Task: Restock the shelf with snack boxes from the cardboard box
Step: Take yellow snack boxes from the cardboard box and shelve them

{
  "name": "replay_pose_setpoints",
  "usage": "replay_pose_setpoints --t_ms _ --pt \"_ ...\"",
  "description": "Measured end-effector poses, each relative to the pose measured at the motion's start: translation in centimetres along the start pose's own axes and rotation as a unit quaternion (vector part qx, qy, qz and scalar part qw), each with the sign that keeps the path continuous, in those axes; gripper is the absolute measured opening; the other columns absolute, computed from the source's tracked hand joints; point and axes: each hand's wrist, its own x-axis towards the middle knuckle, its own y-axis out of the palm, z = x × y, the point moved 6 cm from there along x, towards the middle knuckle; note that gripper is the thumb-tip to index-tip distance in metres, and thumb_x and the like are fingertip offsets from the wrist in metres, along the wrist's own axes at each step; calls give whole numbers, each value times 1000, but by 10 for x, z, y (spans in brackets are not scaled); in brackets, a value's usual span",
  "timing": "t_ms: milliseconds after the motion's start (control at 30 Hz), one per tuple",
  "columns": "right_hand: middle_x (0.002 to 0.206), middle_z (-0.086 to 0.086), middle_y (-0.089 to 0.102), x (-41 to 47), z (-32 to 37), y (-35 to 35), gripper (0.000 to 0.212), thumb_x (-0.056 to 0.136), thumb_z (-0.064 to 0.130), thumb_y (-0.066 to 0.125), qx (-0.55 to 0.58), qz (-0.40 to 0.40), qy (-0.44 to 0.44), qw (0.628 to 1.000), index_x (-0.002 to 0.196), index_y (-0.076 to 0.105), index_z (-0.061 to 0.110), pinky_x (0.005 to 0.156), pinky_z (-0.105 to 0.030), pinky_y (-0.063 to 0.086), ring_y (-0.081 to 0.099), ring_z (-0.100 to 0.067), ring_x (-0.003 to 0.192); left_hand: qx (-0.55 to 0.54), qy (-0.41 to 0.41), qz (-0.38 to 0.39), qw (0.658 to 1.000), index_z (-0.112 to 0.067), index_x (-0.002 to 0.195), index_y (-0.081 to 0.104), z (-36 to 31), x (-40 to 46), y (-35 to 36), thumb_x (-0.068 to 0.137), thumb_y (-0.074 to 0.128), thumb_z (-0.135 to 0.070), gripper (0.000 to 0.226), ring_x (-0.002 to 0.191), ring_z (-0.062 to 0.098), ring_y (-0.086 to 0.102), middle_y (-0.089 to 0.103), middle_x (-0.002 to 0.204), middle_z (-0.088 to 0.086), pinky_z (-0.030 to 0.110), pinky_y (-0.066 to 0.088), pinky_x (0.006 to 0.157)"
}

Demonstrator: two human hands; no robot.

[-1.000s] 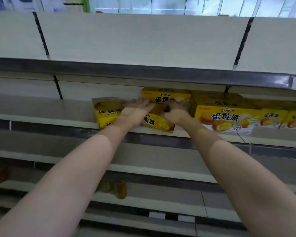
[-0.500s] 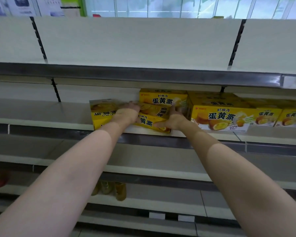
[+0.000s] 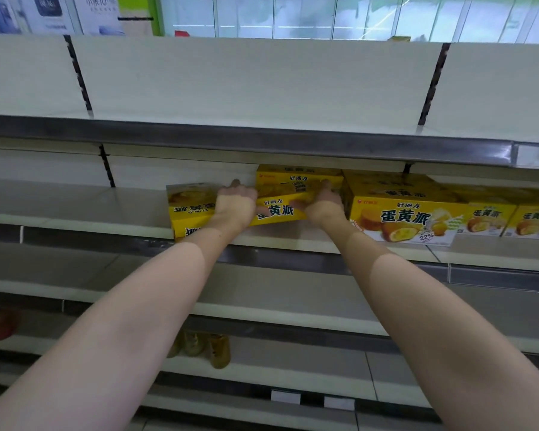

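Frame ctr: left hand and right hand grip a tilted box on the shelf. Upside-down box touches it at left.

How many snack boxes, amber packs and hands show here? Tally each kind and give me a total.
yellow snack boxes: 6
amber packs on a lower shelf, blurred: 3
left hand and right hand, both holding one tilted box: 2
total: 11

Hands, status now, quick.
Left hand: grips the tilted box, fingers over its top edge, thumb on its front.
Right hand: holds the same box's right end.
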Motion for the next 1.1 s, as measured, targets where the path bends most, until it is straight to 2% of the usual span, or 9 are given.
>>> replay_pose_setpoints --t_ms 67,167,267,367,433,633,767,900,1100 --pt "139 -16 51 4 0 -3 92 78 55 77 28 -12 17 999 146 29 16 98 -48 50 52 -40 126 -57 -28 -1 998 -27 125 64 8 3 -4 76 53 -79 73 118 31 49 58 121 13 39 39 95" --pt "133 -14 56 6 -5 -6 103 71 68 74 80 -38 60 994 148 22 23 84 -53 57 57 -42 117 -163 -38 -37 985 -29 133 56 11 6 -11 82 56 -71 67 122 32 43 57 126 14 43 32 102" --pt "137 -17 54 9 -7 -10 110 75 71 67 76 -61 80 992 155 13 18 95 -53 52 55 -42 122 -214 -25 -69 974 -25 138 48 6 6 -14 85 59 -64 67 131 31 35 51 138 8 50 33 104" --pt "142 -21 48 8 -4 -21 91 84 57 68 74 -87 82 990 150 25 11 100 -45 49 54 -40 124 -237 5 -24 971 -25 146 43 4 5 -10 77 72 -61 83 141 31 21 34 153 4 51 27 114" --pt "145 -22 43 8 -1 -26 74 92 44 65 49 -88 62 993 147 31 9 101 -43 45 50 -40 128 -206 8 -12 978 -29 145 46 6 7 -6 78 77 -50 77 145 32 14 28 157 3 51 21 118" --pt "143 -13 47 3 17 -20 38 93 28 62 -184 -73 -69 978 126 62 10 105 -39 41 39 -32 134 -179 -44 4 983 -30 146 46 10 18 0 96 60 -24 53 131 33 33 48 140 6 41 40 102" --pt "145 -8 46 -4 32 -10 48 89 14 67 -219 -73 -145 962 136 55 16 104 -42 45 48 -31 129 -197 -37 -16 980 -31 143 49 13 20 -5 94 59 -16 52 133 33 31 50 139 3 43 42 102" --pt "138 -9 54 -2 33 0 57 90 6 59 -235 -34 -163 958 141 47 25 96 -41 51 53 -32 124 -212 -22 -23 977 -27 145 48 11 22 -3 94 56 -10 54 129 35 31 52 135 5 37 43 100" --pt "149 -8 43 3 31 -3 60 89 10 63 -235 -55 -169 956 144 46 26 112 -44 35 38 -31 137 -206 -30 -38 977 -24 145 48 9 24 -1 94 55 -8 54 135 33 28 47 137 6 41 43 101"
